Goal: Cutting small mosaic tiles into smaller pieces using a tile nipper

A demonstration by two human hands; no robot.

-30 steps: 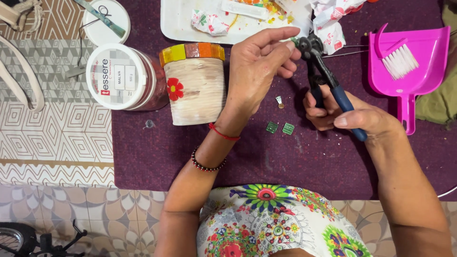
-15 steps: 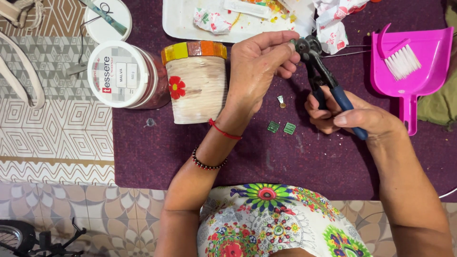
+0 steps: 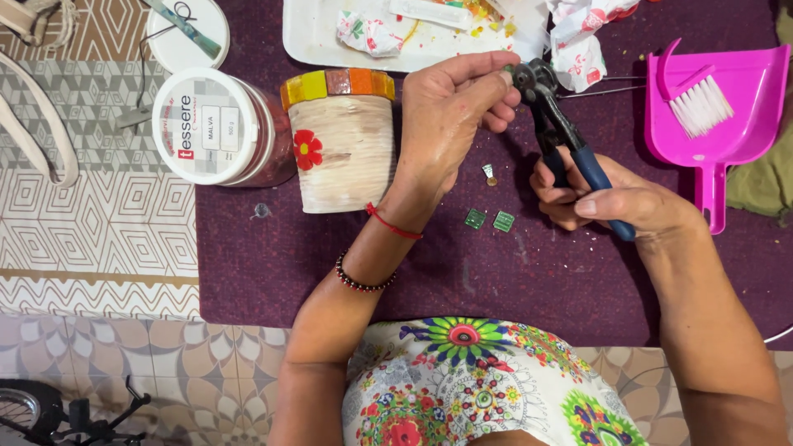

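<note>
My right hand [image 3: 607,198] grips the blue handles of a pair of tile nippers [image 3: 555,116], jaws pointing away from me. My left hand [image 3: 450,111] pinches something tiny at the nipper jaws; the piece itself is hidden by my fingertips. Below the hands, two small green tile squares [image 3: 489,220] and a little pale shard [image 3: 490,174] lie on the purple mat [image 3: 273,272]. A cream pot [image 3: 340,140] with a red flower and a rim of yellow and orange tiles lies just left of my left wrist.
A jar with a white lid [image 3: 211,125] lies left of the pot. A white tray [image 3: 314,37] with tile bits and wrappers sits at the back. A pink dustpan with brush [image 3: 714,107] lies right. A round white lid [image 3: 186,33] holds a tool at back left.
Hands and nippers hold almost the same pose; the view has shifted slightly. Nothing was picked up or dropped.
</note>
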